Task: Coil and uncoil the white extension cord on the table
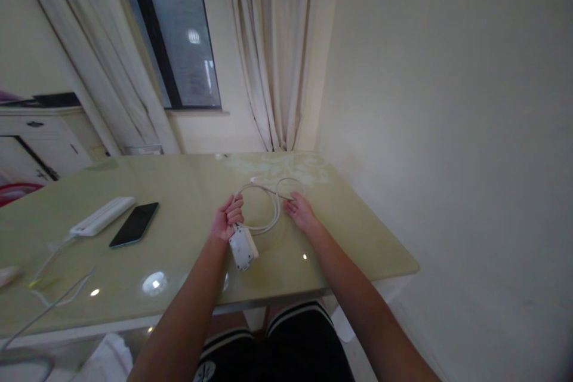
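Observation:
Loops of a white extension cord (274, 215) hang between my two hands just above the table. My left hand (227, 218) is closed around the gathered cord. Right below those fingers hangs the cord's white block (244, 247), its face with small screws turned up. My right hand (299, 210) pinches a length of the same cord at the right side of the loops, with the other fingers partly curled. The far end of the cord lies near the back of the loops, too small to make out clearly.
On the glossy table (179, 179), a white power strip (102, 216) lies to the left beside a black phone (134, 224). A grey cable (49, 308) crosses the near left corner. Curtains (273, 48) and a window stand behind; a wall (447, 131) bounds the right side.

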### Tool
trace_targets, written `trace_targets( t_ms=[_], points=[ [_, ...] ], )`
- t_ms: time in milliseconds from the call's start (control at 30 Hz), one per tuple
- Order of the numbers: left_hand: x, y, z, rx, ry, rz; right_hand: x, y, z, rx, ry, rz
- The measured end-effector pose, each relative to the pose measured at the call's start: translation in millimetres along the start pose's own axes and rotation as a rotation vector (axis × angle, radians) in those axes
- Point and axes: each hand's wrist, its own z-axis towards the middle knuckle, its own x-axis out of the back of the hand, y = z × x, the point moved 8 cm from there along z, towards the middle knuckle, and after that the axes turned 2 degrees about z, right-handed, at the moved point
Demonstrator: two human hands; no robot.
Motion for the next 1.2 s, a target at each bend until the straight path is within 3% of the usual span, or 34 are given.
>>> trace_targets(
  t_ms=[100,233,333,400,567,667,733,900,1200],
  points=[
    [-4.5,-3,-1,0.021,-0.012,-0.013,5,-11,2,0.102,0.063,0.062],
    [-1.8,-7,4,0.001,0.054,0.022,20,-56,-13,0.553,0.176,0.087],
    [0.2,-11,9,-0.021,0.093,0.046,5,-80,-44,0.876,0.07,-0.118],
    [0.4,-15,11,-0.034,0.101,0.058,-17,-79,-63,0.985,-0.076,-0.335],
    [10.7,-19,16,-0.063,0.218,0.161,-66,-38,-93,1.115,-0.502,-0.864],
    [22.4,-16,16,-0.078,0.322,0.249,-81,-10,-103,1.201,-0.733,-1.112],
    [26.0,-15,17,-0.068,0.328,0.27,-86,2,-107,1.241,-0.837,-1.22],
    [30.8,-8,15,-0.099,0.352,0.192,-88,15,-105,1.255,-0.913,-1.38],
    [20.0,1,14,-0.173,0.241,0.032,-76,10,-86,1.123,-0.831,-1.441]
  ],
)
